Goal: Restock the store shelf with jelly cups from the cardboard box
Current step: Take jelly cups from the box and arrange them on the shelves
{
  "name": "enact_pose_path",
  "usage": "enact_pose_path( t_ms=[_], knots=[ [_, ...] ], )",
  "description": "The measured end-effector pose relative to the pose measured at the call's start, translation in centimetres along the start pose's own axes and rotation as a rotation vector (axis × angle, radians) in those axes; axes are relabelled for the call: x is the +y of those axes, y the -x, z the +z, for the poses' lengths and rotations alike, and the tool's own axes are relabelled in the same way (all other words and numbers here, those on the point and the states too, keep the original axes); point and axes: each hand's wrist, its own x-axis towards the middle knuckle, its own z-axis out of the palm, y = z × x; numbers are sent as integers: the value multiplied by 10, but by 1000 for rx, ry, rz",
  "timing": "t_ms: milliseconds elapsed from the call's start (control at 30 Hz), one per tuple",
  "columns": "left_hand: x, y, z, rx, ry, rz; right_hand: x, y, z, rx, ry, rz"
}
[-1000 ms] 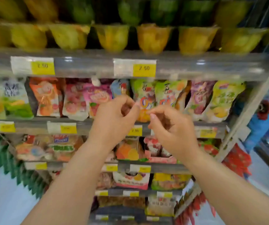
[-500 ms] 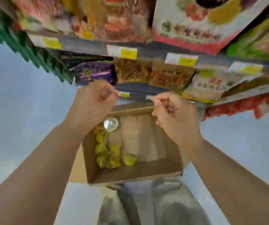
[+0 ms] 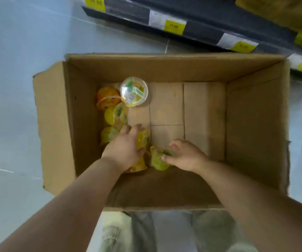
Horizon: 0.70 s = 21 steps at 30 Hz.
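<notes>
While both hands are down in the cardboard box (image 3: pixel 255 124), the step in hand looks like picking up cups to carry to the shelf (image 3: pixel 210 22).

In the head view, the only one, the box sits open on the floor (image 3: pixel 15 51), just below the shelf. The jelly cups (image 3: pixel 116 116) all lie in its left part. The right part shows bare cardboard.

The left hand (image 3: pixel 124 150) lies palm down with its fingers curled over a yellow cup (image 3: pixel 143 140). The right hand (image 3: pixel 184 155) has thumb and fingers round a greenish cup (image 3: pixel 156 160) lying on its side.

To do this well, I think each hand should close round the wall of its cup, not press the thin lid. Then it should lift straight up so it does not knock the cups close by.

The count is one box, two hands, and seven cups that I can see:
- the two being held
- an orange cup (image 3: pixel 107 99)
- an upright cup (image 3: pixel 133 91) with a clear lid
- two more yellow ones by the left wall
- one partly hidden under the left wrist

More may hide below. Four yellow price tags (image 3: pixel 174 26) show on the shelf edge.
</notes>
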Motion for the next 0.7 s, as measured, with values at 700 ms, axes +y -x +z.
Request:
enact_pose_path(
  t_ms=[700],
  knots=[
    [34, 24, -34, 279, 533, -157, -41, 53, -18, 382, -150, -123]
  ],
)
